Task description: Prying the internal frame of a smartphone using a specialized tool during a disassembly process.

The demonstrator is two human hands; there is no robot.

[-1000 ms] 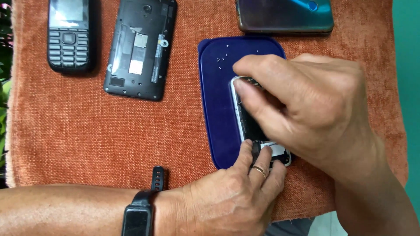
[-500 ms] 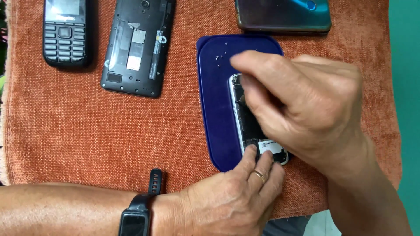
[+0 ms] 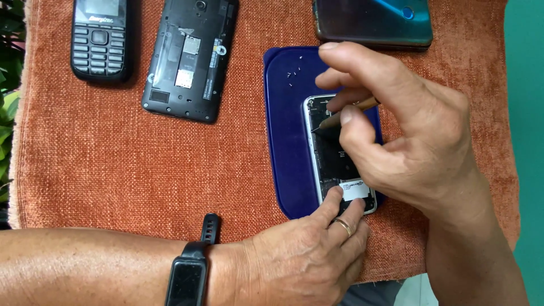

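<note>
Phones: four on orange cloth (image 3: 113, 158); opened phone (image 3: 334, 164) on blue mat (image 3: 283, 141); right hand (image 3: 408, 141) pinching screwdriver (image 3: 345, 113); left hand (image 3: 306, 260) fingertips pressing its lower end.

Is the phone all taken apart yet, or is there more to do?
Not yet. Its back is off, and tiny screws lie on the blue mat. The right hand works a screwdriver inside the opened phone; the left hand steadies it. Its board remains in place.

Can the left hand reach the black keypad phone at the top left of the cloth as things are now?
Probably yes. The left hand presses the lower end of the opened phone on the blue tray. Only bare orange cloth lies toward the keypad phone, but it must let go first.
</note>
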